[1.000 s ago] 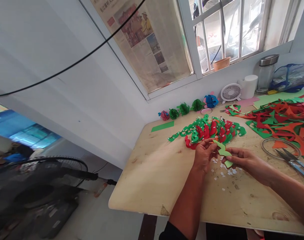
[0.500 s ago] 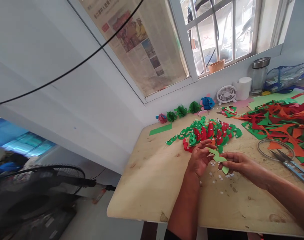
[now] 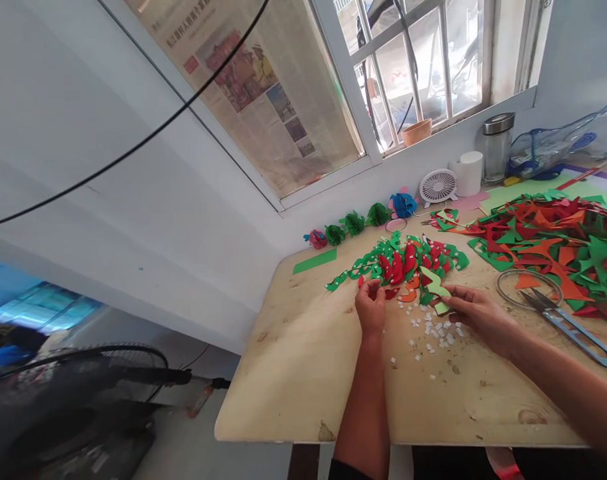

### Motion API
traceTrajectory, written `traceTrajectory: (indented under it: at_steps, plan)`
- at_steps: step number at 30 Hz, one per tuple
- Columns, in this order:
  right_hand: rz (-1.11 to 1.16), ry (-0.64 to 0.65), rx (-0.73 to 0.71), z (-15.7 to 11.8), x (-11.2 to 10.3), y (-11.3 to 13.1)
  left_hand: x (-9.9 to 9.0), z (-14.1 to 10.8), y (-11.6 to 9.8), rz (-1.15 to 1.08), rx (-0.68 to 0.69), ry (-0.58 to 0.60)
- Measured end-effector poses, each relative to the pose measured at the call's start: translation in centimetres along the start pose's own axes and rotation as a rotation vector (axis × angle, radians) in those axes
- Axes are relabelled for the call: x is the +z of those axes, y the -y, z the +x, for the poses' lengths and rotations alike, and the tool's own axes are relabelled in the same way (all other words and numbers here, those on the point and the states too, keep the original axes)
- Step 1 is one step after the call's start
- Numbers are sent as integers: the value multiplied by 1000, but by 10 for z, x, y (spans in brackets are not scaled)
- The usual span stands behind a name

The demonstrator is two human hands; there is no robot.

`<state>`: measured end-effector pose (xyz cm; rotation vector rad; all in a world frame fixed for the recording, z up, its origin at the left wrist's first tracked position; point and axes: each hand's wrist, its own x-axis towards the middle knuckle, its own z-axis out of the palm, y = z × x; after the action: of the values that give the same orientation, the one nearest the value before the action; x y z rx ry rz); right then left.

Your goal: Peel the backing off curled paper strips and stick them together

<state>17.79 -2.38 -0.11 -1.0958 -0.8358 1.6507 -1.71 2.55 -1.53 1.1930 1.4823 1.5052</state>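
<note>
My right hand (image 3: pixel 476 312) pinches one end of a light green wavy paper cut-out (image 3: pixel 434 285), held up over the table. Apart from it, my left hand (image 3: pixel 371 305) is at the near left edge of the pile of red and green paper cut-outs (image 3: pixel 407 261). Its fingertips are pressed together; what they hold, if anything, is too small to make out. White dots mark many pieces in that pile. Below the light green piece, small white paper squares (image 3: pixel 440 331) lie scattered on the wood. An orange cut-out (image 3: pixel 410 291) rests between the hands.
Scissors (image 3: pixel 573 327) and a metal ring (image 3: pixel 503 288) lie to the right, beside a heap of paper scraps (image 3: pixel 548 247). Along the wall stand folded paper ornaments (image 3: pixel 354 224), a small white fan (image 3: pixel 438 186) and a glass bottle (image 3: pixel 496 150).
My left hand has let go of the light green cut-out and moved left to the pile's edge. My right hand still holds the cut-out. The view has shifted slightly.
</note>
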Motion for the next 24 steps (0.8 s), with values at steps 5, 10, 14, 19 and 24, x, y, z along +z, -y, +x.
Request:
traceTrajectory:
  at_steps: [5,10,14,19,24]
  plan:
    - [48,-63,-7,2,-2,0,-5,4,-2,123,43,-24]
    - [67,-97,-8,3,-1,0,-7,10,-3,257,67,26]
    - [77,-93,-28,4,-2,0,-12,18,1,349,80,55]
    - [100,-109,-5,5,-4,-1,-36,35,2,578,85,15]
    - [111,-100,-3,6,-4,-3,-65,63,3,921,48,-64]
